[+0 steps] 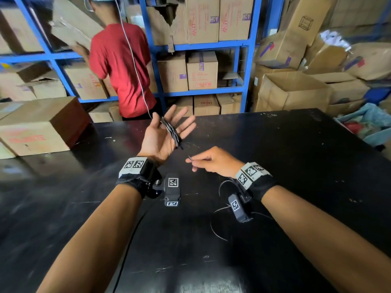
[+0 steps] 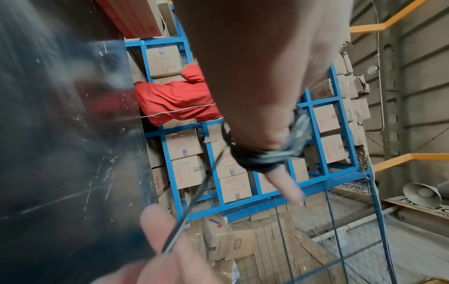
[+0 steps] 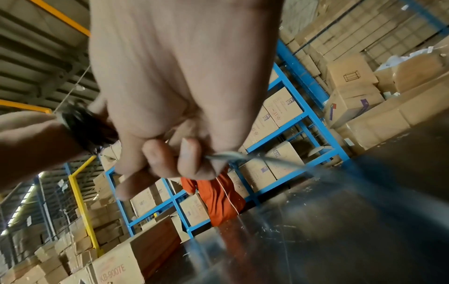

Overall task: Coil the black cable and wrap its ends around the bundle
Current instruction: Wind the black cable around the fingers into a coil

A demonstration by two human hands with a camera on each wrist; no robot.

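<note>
The cable (image 1: 172,132) is wound in loops around the spread fingers of the left hand (image 1: 163,134), which is raised palm-up above the table (image 1: 296,166) with straight fingers. A loose strand runs down to the right hand (image 1: 211,160), just nearer and to the right, pinched between its curled thumb and fingers (image 3: 192,157). Far boxes (image 1: 202,70) read "ADH"; the left box (image 1: 40,125) has blurred red print.

Glossy scratched black table (image 1: 275,166)
</note>
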